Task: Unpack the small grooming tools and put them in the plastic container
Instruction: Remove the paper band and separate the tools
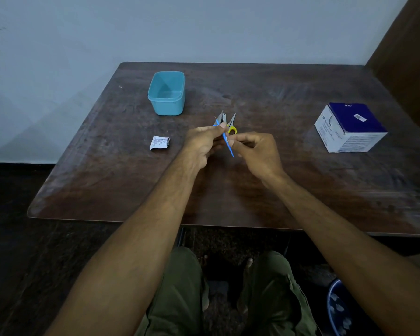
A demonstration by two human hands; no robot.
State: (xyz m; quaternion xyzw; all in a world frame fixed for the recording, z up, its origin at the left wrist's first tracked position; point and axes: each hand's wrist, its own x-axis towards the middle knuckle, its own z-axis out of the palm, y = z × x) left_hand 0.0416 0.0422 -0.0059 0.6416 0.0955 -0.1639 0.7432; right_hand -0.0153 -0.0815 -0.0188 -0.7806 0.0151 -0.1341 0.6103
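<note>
Two hands hold a small bundle of grooming tools above the middle of a dark wooden table [301,195].

The left hand [200,141] has its fingers curled round the bundle, from which grey metal tips [222,116], a pointed pair of small scissors [232,120] with a yellow loop and a thin blue stick [226,138] stand out. The right hand [257,149] pinches the blue stick between thumb and forefinger, its other fingers curled in; the stick's lower end pokes out between the two hands. The blue plastic container [166,93] stands open beyond the left hand and to its left, well apart from it. A crumpled white wrapper [159,142] lies left of the left hand. A white and blue box [349,127] sits well to the right of the right hand.
</note>
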